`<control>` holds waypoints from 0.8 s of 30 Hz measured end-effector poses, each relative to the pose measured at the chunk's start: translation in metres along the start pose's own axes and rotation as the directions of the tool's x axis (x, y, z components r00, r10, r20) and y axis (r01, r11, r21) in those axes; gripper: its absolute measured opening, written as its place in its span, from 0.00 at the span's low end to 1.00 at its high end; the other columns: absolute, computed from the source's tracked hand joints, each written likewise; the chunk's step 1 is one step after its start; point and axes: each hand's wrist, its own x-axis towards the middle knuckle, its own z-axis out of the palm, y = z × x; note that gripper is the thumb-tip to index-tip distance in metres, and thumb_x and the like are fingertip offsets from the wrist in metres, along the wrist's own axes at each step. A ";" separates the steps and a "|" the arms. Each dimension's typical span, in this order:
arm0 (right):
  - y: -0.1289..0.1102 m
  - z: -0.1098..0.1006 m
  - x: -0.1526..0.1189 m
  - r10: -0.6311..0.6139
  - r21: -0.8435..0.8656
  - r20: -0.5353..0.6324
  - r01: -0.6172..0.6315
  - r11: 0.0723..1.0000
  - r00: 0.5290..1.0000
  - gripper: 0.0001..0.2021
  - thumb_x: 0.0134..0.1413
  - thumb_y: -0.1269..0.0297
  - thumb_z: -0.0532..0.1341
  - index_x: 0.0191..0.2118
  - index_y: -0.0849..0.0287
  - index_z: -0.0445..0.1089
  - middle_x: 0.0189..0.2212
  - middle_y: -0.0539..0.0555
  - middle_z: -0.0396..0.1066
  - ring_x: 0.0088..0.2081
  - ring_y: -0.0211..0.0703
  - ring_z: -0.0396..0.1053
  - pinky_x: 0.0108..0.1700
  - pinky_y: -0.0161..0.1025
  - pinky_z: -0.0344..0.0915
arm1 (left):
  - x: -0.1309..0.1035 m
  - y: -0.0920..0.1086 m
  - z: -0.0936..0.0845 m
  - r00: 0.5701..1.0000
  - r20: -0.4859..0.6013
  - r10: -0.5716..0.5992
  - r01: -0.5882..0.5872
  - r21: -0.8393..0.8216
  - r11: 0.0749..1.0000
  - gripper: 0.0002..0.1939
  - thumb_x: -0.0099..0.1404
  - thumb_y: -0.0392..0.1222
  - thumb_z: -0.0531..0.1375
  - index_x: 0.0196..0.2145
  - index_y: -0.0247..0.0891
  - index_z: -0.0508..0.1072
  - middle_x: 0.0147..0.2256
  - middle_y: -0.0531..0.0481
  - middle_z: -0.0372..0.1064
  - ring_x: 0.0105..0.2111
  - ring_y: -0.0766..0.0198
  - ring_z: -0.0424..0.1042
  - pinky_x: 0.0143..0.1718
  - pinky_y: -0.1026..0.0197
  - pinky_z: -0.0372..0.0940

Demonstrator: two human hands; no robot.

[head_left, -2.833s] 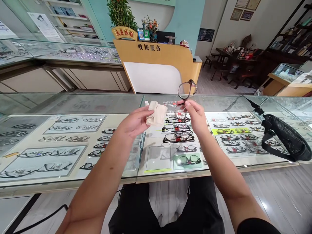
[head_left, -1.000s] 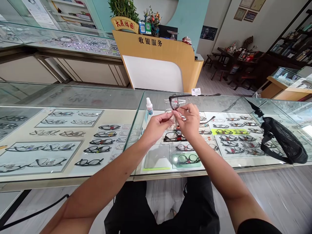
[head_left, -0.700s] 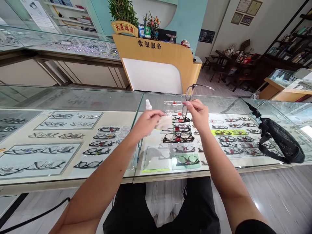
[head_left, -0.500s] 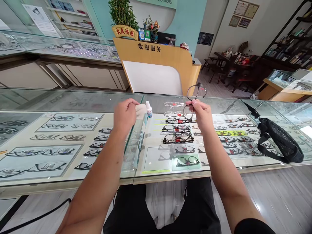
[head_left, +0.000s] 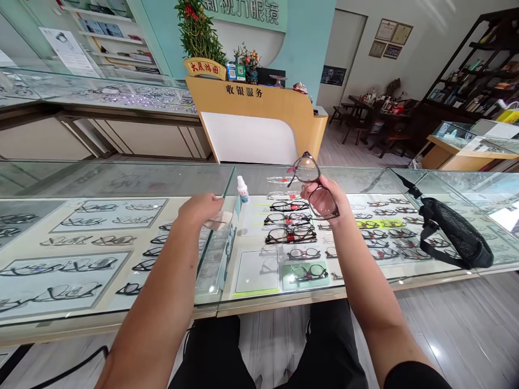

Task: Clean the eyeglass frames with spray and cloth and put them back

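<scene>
My right hand [head_left: 333, 195] grips a pair of dark-framed eyeglasses [head_left: 300, 179] near the bridge, raised above the glass counter with one lens up and the other down by the wrist. The fingers of my left hand [head_left: 199, 209] are closed on a small pale cloth [head_left: 219, 221], which hangs low over the counter, close to the glass. Whether the cloth touches the glass I cannot tell. Just right of the cloth stands a small white spray bottle [head_left: 242, 189], upright on the counter.
Under the glass counter top [head_left: 162, 181] lie several rows of eyeglasses [head_left: 291, 234]. A black mesh bag [head_left: 458, 232] with a strap lies on the counter at the right. A wooden cashier desk [head_left: 312, 113] stands beyond the counter.
My left hand has come down and slightly left with the cloth. In my right hand the eyeglasses have turned, so the lenses now face me more, and they sit slightly lower and further left.
</scene>
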 end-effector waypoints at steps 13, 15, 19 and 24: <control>0.000 0.009 -0.008 0.317 -0.007 0.385 -0.340 0.940 0.867 0.26 0.48 0.40 0.77 0.22 0.61 0.80 0.18 0.57 0.75 0.21 0.40 0.72 0.24 0.35 0.69 | -0.102 0.080 0.031 0.506 -0.479 0.717 -0.862 -0.317 0.396 0.45 0.67 0.74 0.68 0.71 0.44 0.70 0.65 0.36 0.74 0.64 0.42 0.75 0.65 0.40 0.72; 0.001 0.013 -0.008 0.351 -0.013 0.412 -0.379 0.925 0.841 0.25 0.49 0.41 0.77 0.22 0.62 0.81 0.17 0.56 0.75 0.21 0.41 0.74 0.24 0.34 0.70 | -0.109 0.084 0.037 0.543 -0.399 0.739 -0.832 -0.372 0.411 0.50 0.63 0.78 0.68 0.71 0.44 0.70 0.64 0.36 0.76 0.64 0.40 0.76 0.66 0.40 0.72; 0.001 0.017 -0.008 0.381 -0.045 0.463 -0.408 0.912 0.800 0.25 0.49 0.40 0.77 0.23 0.61 0.83 0.15 0.55 0.74 0.20 0.43 0.75 0.23 0.34 0.71 | -0.112 0.085 0.039 0.566 -0.400 0.721 -0.819 -0.374 0.435 0.46 0.62 0.77 0.71 0.65 0.43 0.76 0.55 0.38 0.81 0.55 0.44 0.80 0.61 0.44 0.74; 0.005 0.015 -0.007 0.388 -0.028 0.448 -0.422 0.906 0.805 0.24 0.49 0.41 0.78 0.23 0.61 0.83 0.17 0.56 0.78 0.19 0.42 0.74 0.23 0.34 0.72 | -0.113 0.086 0.037 0.613 -0.409 0.676 -0.786 -0.404 0.468 0.44 0.59 0.76 0.72 0.61 0.43 0.78 0.50 0.40 0.82 0.49 0.47 0.81 0.56 0.45 0.75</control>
